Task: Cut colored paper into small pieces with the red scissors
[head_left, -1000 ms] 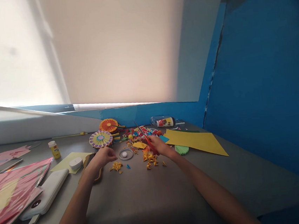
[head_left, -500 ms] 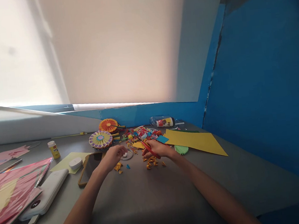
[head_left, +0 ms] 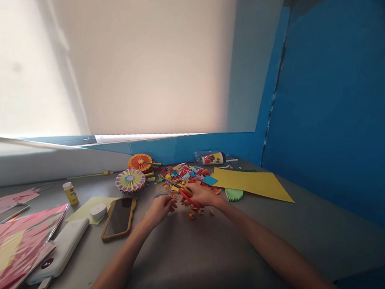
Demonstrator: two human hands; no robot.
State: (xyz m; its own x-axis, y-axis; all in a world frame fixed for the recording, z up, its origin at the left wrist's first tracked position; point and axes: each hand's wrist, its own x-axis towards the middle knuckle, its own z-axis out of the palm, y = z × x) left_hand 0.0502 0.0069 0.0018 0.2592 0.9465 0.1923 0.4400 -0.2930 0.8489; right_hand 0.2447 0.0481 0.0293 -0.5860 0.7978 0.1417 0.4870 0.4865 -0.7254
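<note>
Head view: our right grip (head_left: 200,195) is closed around red-handled scissors (head_left: 186,198), just above small orange paper scraps (head_left: 195,213). Our left grip (head_left: 160,210) is half curled beside it; we cannot tell whether it holds anything.

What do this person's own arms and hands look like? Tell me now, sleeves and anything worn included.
The left hand and right hand are bare, with no gloves. The left forearm and right forearm are slim and uncovered: no sleeve, watch or band shows. Any finer marks are too small to tell.
</note>
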